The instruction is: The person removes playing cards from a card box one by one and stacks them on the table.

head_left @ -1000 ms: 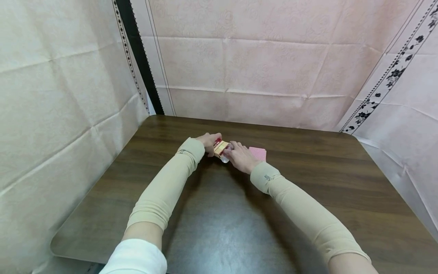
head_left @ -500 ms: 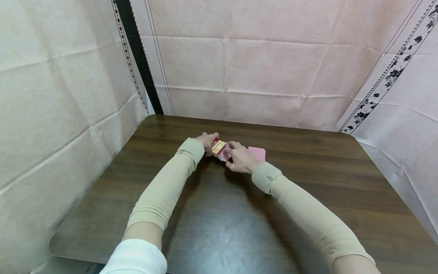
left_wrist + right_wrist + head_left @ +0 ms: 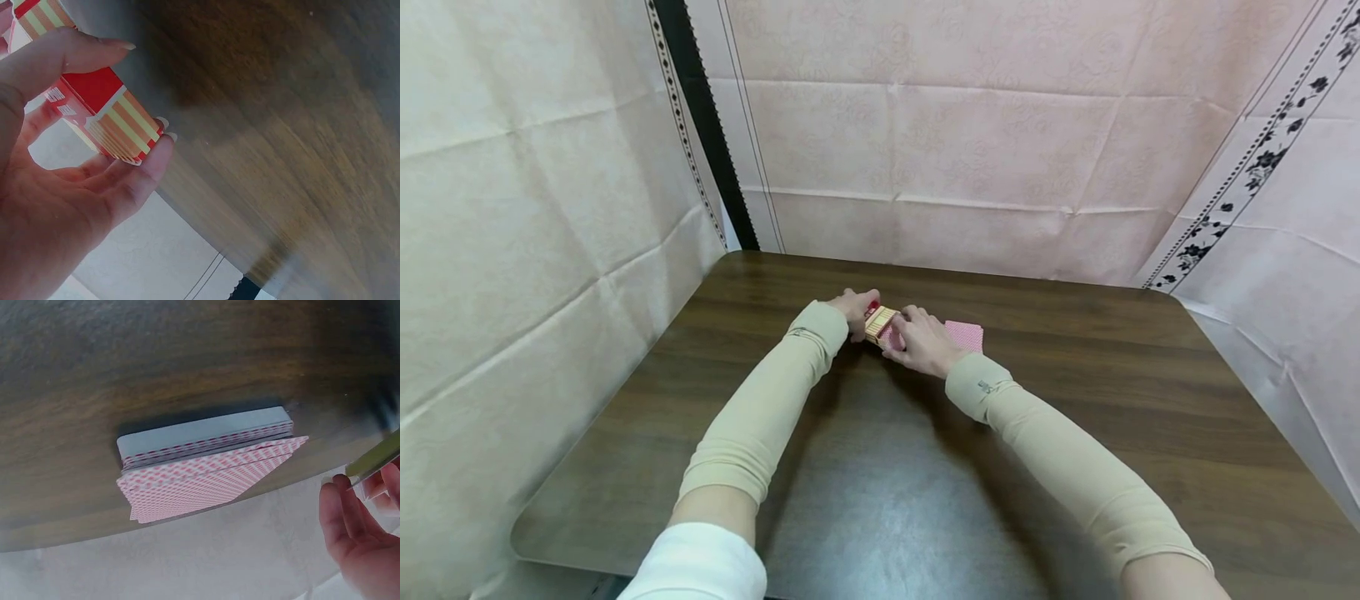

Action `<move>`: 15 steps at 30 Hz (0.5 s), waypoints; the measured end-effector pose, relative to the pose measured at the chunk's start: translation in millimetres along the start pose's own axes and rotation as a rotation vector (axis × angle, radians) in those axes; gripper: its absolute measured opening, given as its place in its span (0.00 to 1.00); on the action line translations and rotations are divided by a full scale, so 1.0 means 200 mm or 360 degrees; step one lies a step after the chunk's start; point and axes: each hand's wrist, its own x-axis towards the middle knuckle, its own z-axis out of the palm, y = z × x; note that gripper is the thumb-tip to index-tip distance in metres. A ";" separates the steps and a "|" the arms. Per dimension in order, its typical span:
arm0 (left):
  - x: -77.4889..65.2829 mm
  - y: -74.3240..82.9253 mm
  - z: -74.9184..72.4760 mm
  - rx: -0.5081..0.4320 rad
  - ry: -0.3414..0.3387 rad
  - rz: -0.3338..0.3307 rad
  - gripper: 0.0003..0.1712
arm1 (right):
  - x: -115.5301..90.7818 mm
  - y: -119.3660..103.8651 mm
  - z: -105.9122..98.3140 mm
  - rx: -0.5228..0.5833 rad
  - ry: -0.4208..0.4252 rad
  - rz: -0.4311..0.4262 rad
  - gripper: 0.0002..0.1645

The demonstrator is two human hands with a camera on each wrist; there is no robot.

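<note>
My left hand (image 3: pixel 853 312) grips a card box (image 3: pixel 128 124), red with cream and orange stripes, with the thumb over one side and the fingers along the other. At the box's right end, my right hand (image 3: pixel 927 345) holds several pink-backed playing cards (image 3: pixel 891 337) against the box. Its fingers hide much of these cards. Just right of that hand, partly behind it in the head view, a stack of pink-patterned playing cards (image 3: pixel 200 487) lies on the table, its upper cards slightly fanned.
The brown wood-grain table (image 3: pixel 880 467) has rounded corners. Pale cloth hangings (image 3: pixel 970 167) enclose it behind and at both sides. A dark vertical strip (image 3: pixel 715 125) shows at the back left corner.
A whitish sheen at the box's end has given way to pink card backs. My right hand has shifted slightly against the box; the left hand and card stack stay nearly still.
</note>
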 end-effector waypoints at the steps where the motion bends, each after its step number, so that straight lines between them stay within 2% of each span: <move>1: 0.00 -0.01 0.00 0.0006 0.0009 -0.0007 0.42 | 0.00 0.00 0.00 -0.0010 -0.0020 0.0011 0.31; 9: 0.02 -0.05 0.01 -0.0002 0.0055 -0.0086 0.44 | -0.04 0.02 -0.04 -0.0059 -0.0233 0.0105 0.35; 15: 0.02 -0.08 0.00 0.0004 0.0095 -0.0150 0.44 | -0.09 0.07 -0.08 -0.0033 -0.0217 0.0150 0.35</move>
